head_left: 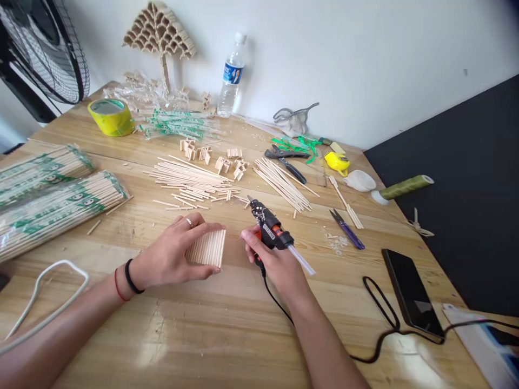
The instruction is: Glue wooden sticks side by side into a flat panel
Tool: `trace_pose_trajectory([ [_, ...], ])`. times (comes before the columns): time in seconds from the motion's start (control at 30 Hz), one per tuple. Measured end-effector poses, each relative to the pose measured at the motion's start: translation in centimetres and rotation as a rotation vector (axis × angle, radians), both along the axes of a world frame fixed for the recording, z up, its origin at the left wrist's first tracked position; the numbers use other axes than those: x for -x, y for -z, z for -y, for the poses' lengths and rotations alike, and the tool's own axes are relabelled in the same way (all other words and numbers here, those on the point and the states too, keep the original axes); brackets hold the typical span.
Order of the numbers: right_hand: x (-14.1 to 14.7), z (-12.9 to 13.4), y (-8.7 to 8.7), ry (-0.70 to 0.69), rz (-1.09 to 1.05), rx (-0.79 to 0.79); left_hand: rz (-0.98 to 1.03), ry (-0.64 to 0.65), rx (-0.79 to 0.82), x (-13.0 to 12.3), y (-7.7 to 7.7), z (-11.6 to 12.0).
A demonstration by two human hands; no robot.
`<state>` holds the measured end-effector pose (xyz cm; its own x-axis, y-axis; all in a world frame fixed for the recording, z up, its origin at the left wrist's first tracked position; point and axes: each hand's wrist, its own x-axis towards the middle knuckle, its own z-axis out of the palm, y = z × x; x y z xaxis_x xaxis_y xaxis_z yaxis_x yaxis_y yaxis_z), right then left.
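Observation:
Between the thumb and fingers of my left hand [174, 248] is a small panel of wooden sticks [207, 248] laid side by side. My right hand [275, 265] grips a black hot glue gun [267, 224], its nozzle pointing up and left, with a clear glue stick [300, 259] jutting from the back. The nozzle is apart from the panel. Beyond my hands lie long loose wooden sticks [186, 175], short cut pieces [190, 197] and several small glued stick pieces [223, 164]. A second bunch of sticks [281, 183] is beyond the glue gun.
Wrapped stick bundles [60, 205] lie at left, below yellow tape [110, 116]. A water bottle [232, 75] and a tree-shaped stick model [160, 32] stand at the back. Pliers [287, 159], scissors [347, 229], a phone [411, 292] and a black cord [377, 348] are at right.

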<state>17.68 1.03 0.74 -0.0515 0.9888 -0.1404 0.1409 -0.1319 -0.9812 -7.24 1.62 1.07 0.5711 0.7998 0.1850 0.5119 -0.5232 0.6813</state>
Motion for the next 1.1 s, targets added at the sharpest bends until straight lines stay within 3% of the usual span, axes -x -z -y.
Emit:
trace_pose_trajectory([
  [0.13, -2.1, -0.9, -0.7, -0.103, 0.45, -0.216, 0.006, 0.048, -0.005, 0.0, -0.4, 0.5],
  [0.27, -3.4, -1.6, -1.4, -0.107, 0.562, -0.265, -0.014, 0.095, -0.033, 0.0, -0.3, 0.6],
  [0.4, -3.7, -2.4, -1.0, -0.089, 0.656, -0.291, -0.003, 0.087, -0.075, -0.6, -0.8, 1.1],
  [0.6, -3.7, -3.0, 0.6, -0.136, 0.754, -0.345, -0.103, 0.201, -0.096, -3.6, -2.5, 5.7],
  [0.7, -3.8, -2.5, 0.7, -0.148, 0.757, -0.367, -0.151, 0.115, -0.054, -5.2, -2.4, 8.7],
  [0.83, -4.2, -0.4, -0.4, -0.137, 0.714, -0.381, -0.169, -0.072, -0.035, -6.5, -0.9, 11.4],
  [0.93, -4.7, 2.8, -1.7, -0.149, 0.645, -0.4, -0.165, -0.187, -0.043, -7.0, 0.6, 12.5],
  [1.1, -5.3, 9.5, -2.6, -0.307, 0.535, -0.317, -0.158, -0.222, -0.09, -7.0, 2.3, 13.4],
])
